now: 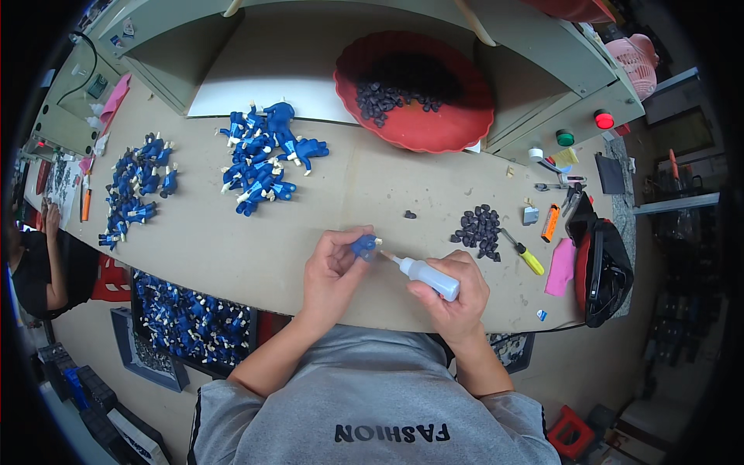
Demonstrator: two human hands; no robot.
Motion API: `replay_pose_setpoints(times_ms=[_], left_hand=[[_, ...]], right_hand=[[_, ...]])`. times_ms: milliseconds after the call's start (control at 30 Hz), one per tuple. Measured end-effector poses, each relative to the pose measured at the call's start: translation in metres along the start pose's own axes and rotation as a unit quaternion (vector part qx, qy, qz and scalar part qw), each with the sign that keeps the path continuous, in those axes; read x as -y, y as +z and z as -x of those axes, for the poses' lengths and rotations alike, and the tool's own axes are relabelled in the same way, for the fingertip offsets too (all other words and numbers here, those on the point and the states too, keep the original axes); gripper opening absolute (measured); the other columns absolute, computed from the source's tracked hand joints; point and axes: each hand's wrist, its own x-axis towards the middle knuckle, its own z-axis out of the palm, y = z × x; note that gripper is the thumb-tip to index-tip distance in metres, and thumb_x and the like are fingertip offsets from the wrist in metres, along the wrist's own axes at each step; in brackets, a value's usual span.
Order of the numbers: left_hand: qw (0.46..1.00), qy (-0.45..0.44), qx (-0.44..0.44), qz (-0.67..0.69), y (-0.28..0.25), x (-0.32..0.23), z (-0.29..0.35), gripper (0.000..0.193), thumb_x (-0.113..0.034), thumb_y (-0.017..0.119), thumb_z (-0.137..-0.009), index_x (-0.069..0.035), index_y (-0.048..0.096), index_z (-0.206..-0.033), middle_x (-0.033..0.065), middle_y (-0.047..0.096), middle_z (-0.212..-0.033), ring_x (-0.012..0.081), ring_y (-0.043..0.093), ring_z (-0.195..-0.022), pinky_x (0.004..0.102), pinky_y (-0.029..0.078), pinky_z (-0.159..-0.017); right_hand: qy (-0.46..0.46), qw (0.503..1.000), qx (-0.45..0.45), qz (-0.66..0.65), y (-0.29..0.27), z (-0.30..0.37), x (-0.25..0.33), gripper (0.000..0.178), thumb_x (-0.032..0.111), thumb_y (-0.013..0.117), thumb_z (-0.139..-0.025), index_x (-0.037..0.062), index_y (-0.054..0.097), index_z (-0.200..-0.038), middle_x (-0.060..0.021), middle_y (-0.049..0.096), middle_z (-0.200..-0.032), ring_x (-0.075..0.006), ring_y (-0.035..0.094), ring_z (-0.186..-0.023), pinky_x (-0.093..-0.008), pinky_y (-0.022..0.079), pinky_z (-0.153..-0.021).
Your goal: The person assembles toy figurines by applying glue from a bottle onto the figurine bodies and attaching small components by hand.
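Between the fingertips of my left hand (335, 267) is a small blue figurine (363, 247) with a cream-coloured part. My right hand (457, 291) grips a translucent squeeze bottle (431, 277), tilted so that its narrow nozzle points left, close to the figurine; whether the tip touches it I cannot tell. Just beyond my right hand lies a pile of small dark pieces (477, 230), and one or two more dark pieces (410, 215) sit apart near the middle of the table. Farther off are a heap of blue figurines (267, 151) and a second heap (136, 186) to its left.
A red scalloped bowl (465, 132) of dark pieces stands at the back. On the right lie a yellow-handled screwdriver (531, 260), an orange cutter (550, 223), a pink cloth (559, 267) and a black-and-red bag (604, 271). A crate of figurines (252, 329) sits below the table's left edge; another person (43, 263) is far left.
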Motion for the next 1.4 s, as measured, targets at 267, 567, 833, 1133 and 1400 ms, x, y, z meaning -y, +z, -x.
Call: replay_pose_setpoints(times_ms=[267, 567, 833, 1133, 1400], left_hand=[[1.000, 0.006, 0.005, -0.002, 0.000, 0.000, 0.000, 0.028, 0.012, 0.056, -0.091, -0.001, 0.048, -0.115, 0.0193, 0.055, -0.132, 0.0202, 0.057, -0.120, 0.0306, 0.048, -0.100], [1.000, 0.001, -0.020, -0.011, 0.001, -0.002, 0.000, 0.028, 0.011, 0.057, -0.092, -0.001, 0.048, -0.115, 0.0178, 0.059, -0.127, 0.0185, 0.059, -0.116, 0.0297, 0.049, -0.099], [1.000, 0.011, 0.015, -0.006, -0.006, 0.007, -0.001, 0.028, 0.009, 0.057, -0.092, -0.001, 0.049, -0.117, 0.0176, 0.060, -0.125, 0.0187, 0.062, -0.111, 0.0297, 0.050, -0.095], [1.000, 0.013, 0.002, -0.012, -0.001, 0.001, -0.001, 0.028, 0.009, 0.058, -0.092, 0.000, 0.049, -0.116, 0.0190, 0.059, -0.127, 0.0208, 0.061, -0.113, 0.0314, 0.050, -0.098], [1.000, 0.010, 0.016, 0.002, -0.005, 0.002, 0.002, 0.028, 0.008, 0.057, -0.093, 0.000, 0.048, -0.118, 0.0197, 0.056, -0.131, 0.0218, 0.057, -0.120, 0.0340, 0.047, -0.102]], right_hand=[[0.022, 1.000, 0.014, -0.008, 0.001, 0.000, -0.001, 0.045, 0.018, 0.090, -0.066, 0.0011, 0.063, -0.097, -0.0116, 0.064, -0.080, -0.0213, 0.059, -0.063, -0.0298, 0.047, -0.053], [0.278, 0.942, -0.014, -0.188, -0.007, 0.004, -0.028, 0.034, 0.002, 0.076, -0.081, 0.0019, 0.054, -0.107, -0.0053, 0.063, -0.095, -0.0122, 0.061, -0.089, -0.0260, 0.049, -0.079], [0.168, 0.965, 0.177, 0.100, 0.011, -0.028, -0.057, 0.021, 0.003, 0.068, -0.083, 0.0049, 0.057, -0.101, -0.0157, 0.059, -0.107, -0.0361, 0.061, -0.097, -0.0392, 0.050, -0.082], [0.377, 0.908, 0.145, -0.112, 0.012, -0.023, -0.037, 0.015, 0.009, 0.069, -0.088, 0.0037, 0.060, -0.099, -0.0059, 0.065, -0.087, -0.0168, 0.062, -0.075, -0.0292, 0.050, -0.069], [0.461, 0.793, 0.151, -0.368, 0.018, -0.019, -0.008, 0.015, 0.014, 0.069, -0.092, 0.0021, 0.060, -0.096, -0.0036, 0.065, -0.085, -0.0083, 0.058, -0.073, -0.0238, 0.048, -0.066]])
